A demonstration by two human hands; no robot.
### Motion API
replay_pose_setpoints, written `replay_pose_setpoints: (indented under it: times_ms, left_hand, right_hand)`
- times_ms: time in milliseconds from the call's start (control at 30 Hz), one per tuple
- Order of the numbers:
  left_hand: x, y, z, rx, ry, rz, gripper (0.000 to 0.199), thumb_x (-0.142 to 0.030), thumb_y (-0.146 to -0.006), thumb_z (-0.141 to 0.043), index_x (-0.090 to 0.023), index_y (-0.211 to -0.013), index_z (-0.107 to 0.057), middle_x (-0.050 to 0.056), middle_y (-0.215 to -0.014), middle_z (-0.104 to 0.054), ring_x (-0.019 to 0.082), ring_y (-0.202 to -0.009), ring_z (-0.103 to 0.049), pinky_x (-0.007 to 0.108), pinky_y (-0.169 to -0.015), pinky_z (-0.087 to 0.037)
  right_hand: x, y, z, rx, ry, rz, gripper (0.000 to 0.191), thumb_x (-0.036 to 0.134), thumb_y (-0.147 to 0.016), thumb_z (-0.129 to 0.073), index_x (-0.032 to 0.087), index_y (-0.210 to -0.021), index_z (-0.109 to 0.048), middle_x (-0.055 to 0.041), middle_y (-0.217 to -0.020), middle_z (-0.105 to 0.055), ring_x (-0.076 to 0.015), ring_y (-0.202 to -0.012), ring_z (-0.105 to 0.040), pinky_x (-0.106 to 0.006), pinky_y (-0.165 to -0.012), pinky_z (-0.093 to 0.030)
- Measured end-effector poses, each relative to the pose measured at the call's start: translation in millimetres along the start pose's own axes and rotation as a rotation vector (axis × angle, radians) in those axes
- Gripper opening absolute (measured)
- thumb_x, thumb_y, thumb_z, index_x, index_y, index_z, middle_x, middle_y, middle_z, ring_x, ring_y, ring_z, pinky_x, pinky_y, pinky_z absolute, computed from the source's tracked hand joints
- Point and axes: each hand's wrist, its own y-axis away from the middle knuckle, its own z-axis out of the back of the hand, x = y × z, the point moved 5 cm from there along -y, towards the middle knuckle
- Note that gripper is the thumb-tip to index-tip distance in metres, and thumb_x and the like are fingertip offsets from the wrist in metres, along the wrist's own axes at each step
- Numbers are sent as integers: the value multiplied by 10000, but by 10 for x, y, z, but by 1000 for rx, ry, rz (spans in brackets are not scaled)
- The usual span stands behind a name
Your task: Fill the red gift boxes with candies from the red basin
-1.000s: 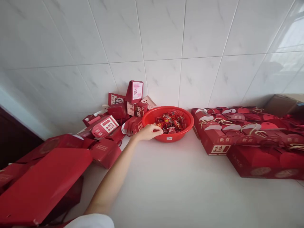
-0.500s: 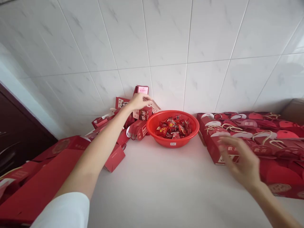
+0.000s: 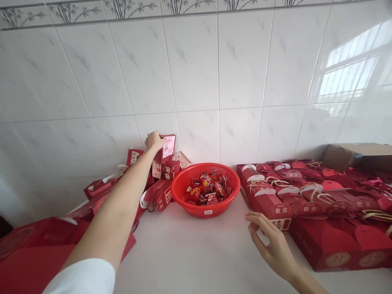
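My left hand (image 3: 155,141) is closed on the top of a small red box (image 3: 168,147) with a pink panel, at the back of the pile of red boxes beside the wall. Above the table, my right hand (image 3: 271,243) has its fingers apart and holds nothing; it is near the front left corner of the rows of closed red gift boxes (image 3: 272,206). Between the hands stands a red plastic basket (image 3: 206,211) with wrapped red packets (image 3: 211,188) inside.
More red boxes (image 3: 39,237) lie at the left, partly behind my left arm. A brown cardboard box (image 3: 339,157) stands at the back right. The white table (image 3: 196,257) meets a tiled wall (image 3: 196,69).
The view has tilted up and turned right. My left hand has closed on the box with the pink panel. My right hand has moved left, away from the rows of boxes.
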Motion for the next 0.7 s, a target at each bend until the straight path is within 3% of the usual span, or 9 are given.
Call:
replay_pose_setpoints:
  times_ms: [100,200,267,367,533,600,700]
  left_hand:
    - [-99,63,182,-90,32,-76,224,-200,-739,-644,-185,-950,-715,114,-1117,-740,311,-1095,-657,375,-913,-497]
    - [-339,300,462,-164,43,-281,201,-229,-771,-608,-186,-928,-725,72,-1028,-748,294,-1000,-669,363,-901,-487]
    - [-555,632,624,-182,32,-436,185,-239,-772,-606,-184,-904,-724,58,-983,-732,280,-974,-654,353,-910,-469]
    - [-858,1336,736,-159,13,-636,135,-232,-792,-582,-164,-835,-691,57,-878,-675,236,-872,-621,344,-843,-460]
    - [-1026,2498,616,9,144,-858,79,-135,-796,-551,-181,-751,-595,0,-711,-569,139,-622,-516,270,-596,-396]
    - [-979,2799,502,100,239,-883,80,-117,-811,-546,-186,-780,-569,-17,-685,-547,122,-573,-494,254,-539,-367]
    - [-885,3046,278,183,328,-879,69,-131,-852,-524,-190,-819,-539,2,-738,-593,133,-589,-545,257,-526,-391]
  right_hand:
    - [-41,28,-52,9,-22,-9,209,175,-960,-514,273,-1118,-607,-65,-1056,-707,-154,-725,-696,-254,-699,-599]
    - [-11,-39,-90,6,-69,-17,239,186,-964,-514,275,-1173,-588,-39,-930,-696,-152,-677,-674,-257,-672,-588]
    - [81,-181,-112,25,-137,-41,265,211,-972,-519,265,-1228,-558,-13,-822,-665,-154,-660,-654,-259,-657,-574]
    - [309,-522,-144,105,-306,-111,279,310,-989,-535,238,-1259,-527,-8,-780,-647,-165,-689,-644,-282,-677,-559]
    - [708,-1011,-145,215,-683,-154,396,511,-974,-560,219,-1236,-510,-38,-883,-646,-198,-836,-645,-324,-745,-545]
    - [793,-1064,-131,213,-790,-140,352,541,-1008,-473,208,-1090,-554,-42,-910,-618,-183,-853,-617,-303,-745,-528]
    - [775,-1026,-174,235,-865,-214,383,509,-1023,-457,198,-809,-523,-7,-785,-539,-135,-717,-544,-257,-660,-486]
